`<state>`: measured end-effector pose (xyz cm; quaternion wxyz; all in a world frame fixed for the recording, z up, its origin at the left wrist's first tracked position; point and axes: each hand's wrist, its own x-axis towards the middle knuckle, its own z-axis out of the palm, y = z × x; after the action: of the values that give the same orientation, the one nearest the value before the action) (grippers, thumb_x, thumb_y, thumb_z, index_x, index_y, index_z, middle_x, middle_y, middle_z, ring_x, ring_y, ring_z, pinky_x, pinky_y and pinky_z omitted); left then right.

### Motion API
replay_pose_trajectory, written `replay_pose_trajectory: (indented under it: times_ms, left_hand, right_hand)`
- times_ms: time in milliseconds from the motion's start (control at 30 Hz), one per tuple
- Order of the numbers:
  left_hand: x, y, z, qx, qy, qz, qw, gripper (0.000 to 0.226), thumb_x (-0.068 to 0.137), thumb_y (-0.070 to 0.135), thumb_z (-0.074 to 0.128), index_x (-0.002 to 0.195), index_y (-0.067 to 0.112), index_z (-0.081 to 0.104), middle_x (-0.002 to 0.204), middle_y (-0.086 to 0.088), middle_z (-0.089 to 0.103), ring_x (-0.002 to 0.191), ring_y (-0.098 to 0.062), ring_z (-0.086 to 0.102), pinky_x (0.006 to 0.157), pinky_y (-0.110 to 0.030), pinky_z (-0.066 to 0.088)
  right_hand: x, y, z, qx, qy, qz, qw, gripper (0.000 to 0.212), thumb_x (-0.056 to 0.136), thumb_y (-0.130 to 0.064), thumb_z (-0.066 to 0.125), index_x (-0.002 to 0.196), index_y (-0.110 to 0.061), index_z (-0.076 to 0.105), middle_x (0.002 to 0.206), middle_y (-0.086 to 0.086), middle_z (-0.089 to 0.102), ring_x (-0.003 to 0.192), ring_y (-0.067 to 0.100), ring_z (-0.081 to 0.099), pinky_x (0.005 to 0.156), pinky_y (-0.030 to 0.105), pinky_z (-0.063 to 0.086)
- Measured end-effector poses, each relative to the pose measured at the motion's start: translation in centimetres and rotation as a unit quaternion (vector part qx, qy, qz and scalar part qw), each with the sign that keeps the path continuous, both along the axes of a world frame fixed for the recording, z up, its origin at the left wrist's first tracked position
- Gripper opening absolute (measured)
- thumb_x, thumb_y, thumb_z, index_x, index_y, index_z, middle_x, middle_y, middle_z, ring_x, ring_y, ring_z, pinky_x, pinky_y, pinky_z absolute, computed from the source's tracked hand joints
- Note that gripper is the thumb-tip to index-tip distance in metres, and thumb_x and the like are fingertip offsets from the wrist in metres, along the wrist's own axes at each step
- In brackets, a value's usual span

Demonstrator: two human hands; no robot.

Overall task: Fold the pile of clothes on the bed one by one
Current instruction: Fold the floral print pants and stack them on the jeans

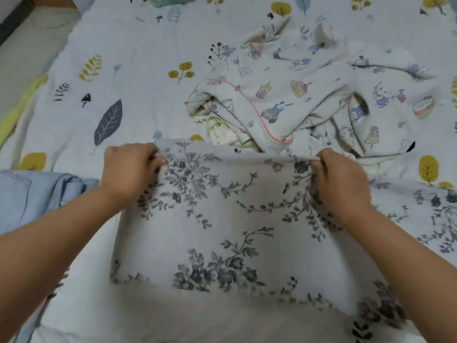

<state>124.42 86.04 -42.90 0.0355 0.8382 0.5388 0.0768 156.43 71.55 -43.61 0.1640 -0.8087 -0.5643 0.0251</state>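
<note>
Grey floral garment [222, 219] | left hand [128, 167], right hand [341, 177] each pinch its top edge | cartoon-print pile [309, 100] just behind | folded denim [29, 194] left, on the bed [123, 58]

White cloth [235, 219] with grey florals, pale-blue denim [29, 194], cartoon-print cream pile [309, 100]

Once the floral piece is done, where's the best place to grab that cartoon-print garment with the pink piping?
Probably the pink-piped edge of the cartoon-print garment, approached from the near left: that hem lies exposed on top of the pile and curves toward the floral cloth, giving a clear ridge to pinch.
</note>
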Motion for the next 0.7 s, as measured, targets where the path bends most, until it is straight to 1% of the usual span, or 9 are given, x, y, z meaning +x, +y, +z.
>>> replay_pose_trajectory:
  times_ms: [67, 133, 200, 267, 367, 433, 533, 600, 700]
  left_hand:
    - [1.4, 1.9, 0.9, 0.056, -0.018, -0.009, 0.998, 0.027, 0.088, 0.031, 0.061, 0.073, 0.009, 0.062, 0.074, -0.015, 0.067, 0.077, -0.037, 0.062, 0.073, -0.042, 0.036]
    - [3.0, 3.4, 0.5, 0.072, -0.019, 0.025, 0.997, 0.026, 0.089, 0.03, 0.06, 0.092, 0.004, 0.065, 0.09, -0.021, 0.065, 0.091, -0.04, 0.058, 0.078, -0.044, 0.035]
    - [4.1, 3.8, -0.7, 0.013, 0.0, 0.105, 0.994, 0.039, 0.088, 0.028, 0.061, 0.118, 0.003, 0.056, 0.114, -0.026, 0.055, 0.109, -0.042, 0.049, 0.087, -0.048, 0.036]
    - [4.2, 2.9, -2.6, -0.082, 0.028, 0.161, 0.983, 0.055, 0.087, 0.034, 0.063, 0.128, 0.003, 0.044, 0.125, -0.026, 0.045, 0.116, -0.042, 0.043, 0.092, -0.05, 0.037]
    - [2.5, 0.0, -5.0, -0.167, 0.043, 0.216, 0.961, 0.057, 0.088, 0.042, 0.059, 0.124, 0.001, 0.043, 0.123, -0.024, 0.046, 0.114, -0.042, 0.045, 0.093, -0.05, 0.038]
    - [0.9, -1.8, -6.3, -0.2, 0.04, 0.244, 0.948, 0.053, 0.09, 0.042, 0.055, 0.118, -0.002, 0.047, 0.12, -0.026, 0.05, 0.108, -0.043, 0.05, 0.091, -0.051, 0.042]
    - [-1.0, -3.0, -7.0, -0.227, 0.035, 0.294, 0.928, 0.052, 0.092, 0.043, 0.05, 0.113, -0.005, 0.049, 0.115, -0.029, 0.055, 0.105, -0.044, 0.053, 0.089, -0.048, 0.045]
    - [-1.7, -3.4, -6.8, -0.24, 0.029, 0.309, 0.92, 0.049, 0.094, 0.044, 0.045, 0.102, -0.004, 0.051, 0.107, -0.028, 0.059, 0.099, -0.042, 0.056, 0.084, -0.043, 0.044]
    - [-2.6, -4.1, -6.0, -0.266, 0.048, 0.302, 0.914, 0.051, 0.096, 0.045, 0.036, 0.082, -0.001, 0.053, 0.085, -0.02, 0.058, 0.081, -0.033, 0.054, 0.073, -0.035, 0.04]
  right_hand:
    - [0.4, 1.8, 0.0, 0.024, -0.002, -0.035, 0.999, 0.024, 0.098, -0.025, 0.041, 0.083, -0.008, 0.05, 0.072, 0.007, 0.048, 0.068, 0.026, 0.045, 0.064, 0.035, 0.034]
    - [0.5, 3.3, -0.4, 0.013, -0.016, -0.076, 0.997, 0.024, 0.097, -0.026, 0.043, 0.096, -0.005, 0.055, 0.085, 0.013, 0.056, 0.081, 0.029, 0.05, 0.076, 0.04, 0.036]
    - [0.0, 4.1, -1.4, -0.018, -0.042, -0.121, 0.992, 0.032, 0.093, -0.025, 0.049, 0.118, -0.005, 0.05, 0.113, 0.018, 0.055, 0.106, 0.032, 0.046, 0.091, 0.044, 0.033]
    - [-1.1, 3.8, -2.1, -0.02, -0.036, -0.138, 0.99, 0.05, 0.088, -0.023, 0.054, 0.133, -0.005, 0.04, 0.132, 0.02, 0.043, 0.123, 0.033, 0.036, 0.102, 0.047, 0.026]
    - [-3.7, 2.0, -2.5, 0.034, -0.047, -0.093, 0.994, 0.054, 0.084, -0.021, 0.048, 0.135, -0.008, 0.036, 0.136, 0.02, 0.035, 0.125, 0.034, 0.033, 0.106, 0.053, 0.024]
    - [-5.9, -0.1, -3.8, 0.026, -0.077, 0.013, 0.997, 0.05, 0.081, -0.024, 0.042, 0.128, -0.01, 0.036, 0.129, 0.016, 0.033, 0.116, 0.032, 0.033, 0.101, 0.055, 0.032]
    - [-8.6, -3.2, -7.0, -0.148, -0.068, 0.191, 0.968, 0.049, 0.084, -0.035, 0.034, 0.124, -0.012, 0.049, 0.128, 0.018, 0.046, 0.119, 0.033, 0.044, 0.1, 0.054, 0.037]
    - [-9.2, -4.0, -8.0, -0.271, -0.05, 0.227, 0.934, 0.06, 0.086, -0.043, 0.023, 0.126, -0.014, 0.057, 0.132, 0.017, 0.054, 0.124, 0.031, 0.05, 0.1, 0.052, 0.04]
    - [-9.4, -3.7, -7.1, -0.336, 0.008, 0.24, 0.911, 0.082, 0.079, -0.055, -0.006, 0.149, -0.021, 0.019, 0.157, 0.009, 0.013, 0.146, 0.024, 0.009, 0.116, 0.047, 0.006]
